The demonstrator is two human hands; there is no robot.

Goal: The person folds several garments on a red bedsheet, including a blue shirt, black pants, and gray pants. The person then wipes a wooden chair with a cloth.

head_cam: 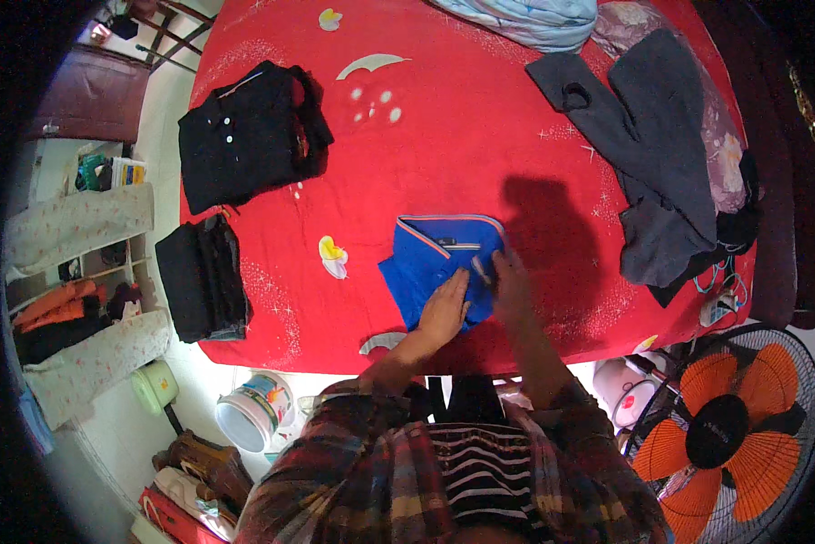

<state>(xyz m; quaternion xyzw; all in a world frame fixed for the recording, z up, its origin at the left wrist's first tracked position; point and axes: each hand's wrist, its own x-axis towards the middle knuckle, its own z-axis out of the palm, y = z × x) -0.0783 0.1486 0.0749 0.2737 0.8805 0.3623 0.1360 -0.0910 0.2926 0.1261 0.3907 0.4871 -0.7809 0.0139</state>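
A blue garment with a striped collar (421, 279) lies folded small on the red patterned bed cover (380, 170), close to the bed's near edge. On its lower front part rests my left hand (445, 309), flat, fingers stretched forward. My right hand (511, 285) is at the garment's right edge, slightly blurred; whether its fingers pinch the cloth cannot be made out. Folded black shirts with white buttons (244, 136) lie at the upper left. Below them is a stack of folded dark clothes (203, 282).
Dark grey trousers (666, 149) lie loosely at the right, beside a power strip (718, 309) with cables. A light blue bundled cloth (530, 20) lies at the far edge. A standing fan with orange blades (717, 432) is at the lower right, a white bucket (251, 415) at the lower left.
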